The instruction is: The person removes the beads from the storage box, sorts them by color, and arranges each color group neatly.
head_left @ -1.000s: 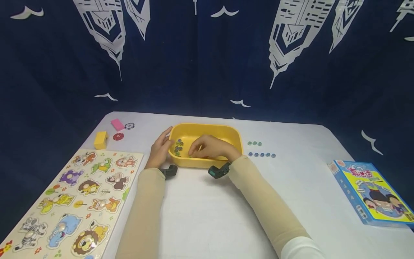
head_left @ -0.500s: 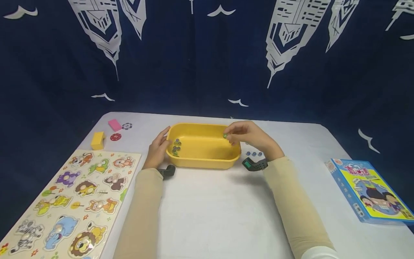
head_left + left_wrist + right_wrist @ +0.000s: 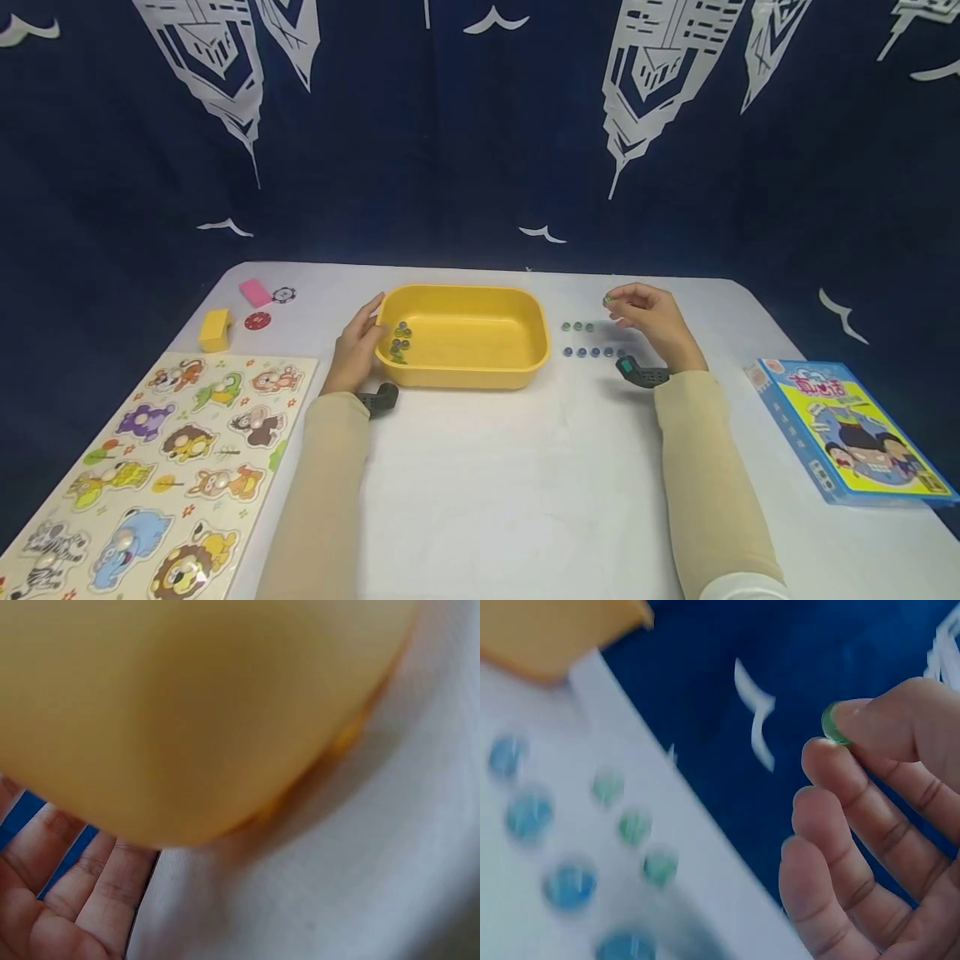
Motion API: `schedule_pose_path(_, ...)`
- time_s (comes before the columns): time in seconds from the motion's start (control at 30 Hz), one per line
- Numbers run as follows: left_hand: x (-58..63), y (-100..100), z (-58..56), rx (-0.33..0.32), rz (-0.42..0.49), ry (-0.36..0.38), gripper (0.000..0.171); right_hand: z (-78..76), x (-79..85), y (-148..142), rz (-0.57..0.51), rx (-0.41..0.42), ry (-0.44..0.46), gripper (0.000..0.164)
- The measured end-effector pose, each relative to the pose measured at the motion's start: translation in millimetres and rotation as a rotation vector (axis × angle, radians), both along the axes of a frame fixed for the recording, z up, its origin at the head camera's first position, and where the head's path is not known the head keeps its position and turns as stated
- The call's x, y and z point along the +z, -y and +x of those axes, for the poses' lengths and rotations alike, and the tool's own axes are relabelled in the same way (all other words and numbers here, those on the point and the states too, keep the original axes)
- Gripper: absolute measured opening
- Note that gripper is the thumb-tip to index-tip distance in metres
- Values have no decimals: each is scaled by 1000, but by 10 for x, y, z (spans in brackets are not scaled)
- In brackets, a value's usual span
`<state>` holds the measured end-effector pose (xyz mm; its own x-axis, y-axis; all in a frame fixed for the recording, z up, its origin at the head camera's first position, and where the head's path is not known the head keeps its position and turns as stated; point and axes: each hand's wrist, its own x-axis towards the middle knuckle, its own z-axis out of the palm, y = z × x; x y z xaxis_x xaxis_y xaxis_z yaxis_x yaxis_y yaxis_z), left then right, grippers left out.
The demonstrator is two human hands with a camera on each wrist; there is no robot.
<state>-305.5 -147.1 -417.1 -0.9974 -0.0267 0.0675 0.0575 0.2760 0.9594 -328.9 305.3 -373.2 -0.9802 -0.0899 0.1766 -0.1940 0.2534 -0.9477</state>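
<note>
My right hand (image 3: 654, 321) is raised over the right part of the table, pinching a green glass bead (image 3: 833, 724) between thumb and fingertips. Below and left of it, a short row of green glass beads (image 3: 577, 327) lies behind a longer row of blue glass beads (image 3: 596, 352). My left hand (image 3: 356, 350) holds the left end of a yellow plastic tub (image 3: 465, 379), its thumb at the rim and fingers along the outside. Several blue and green beads (image 3: 401, 333) lie inside at the tub's left end. The left wrist view shows mostly the blurred tub wall (image 3: 187, 735).
An animal peg puzzle board (image 3: 292, 364) covers the left front. Behind it are a yellow block (image 3: 215, 331), a pink block (image 3: 255, 292), a red chip (image 3: 257, 321) and a black-and-white chip (image 3: 284, 295). A boxed game (image 3: 855, 429) lies at the right edge.
My right hand has picked a green bead from the tub and carried it right, beyond the green row. The left hand keeps its hold on the tub. The view has shifted slightly.
</note>
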Motion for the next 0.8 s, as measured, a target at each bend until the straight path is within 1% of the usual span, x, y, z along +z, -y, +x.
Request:
schedule_pose_path(0.17,15,-6,21,2,4,8,60,-65,-236,-126,101,-84,43,27)
schedule_pose_path(0.23,16,-8,25,1,2,3,60,-84,-310,-145,162,-106,51,30)
schedule_pose_path(0.33,13,-9,28,-1,0,-8,60,-102,-390,-161,261,-138,64,31)
schedule_pose_path(0.47,7,-6,35,2,3,-12,60,-116,-439,-153,341,-173,97,31)
schedule_pose_path(0.63,2,-11,22,13,11,2,60,-124,-445,-131,417,-205,135,36)
schedule_pose_path(0.73,-5,-11,11,16,10,12,60,-129,-438,-134,430,-212,142,38)
schedule_pose_path(0.8,-9,-9,9,14,10,13,61,-120,-406,-132,411,-208,127,39)
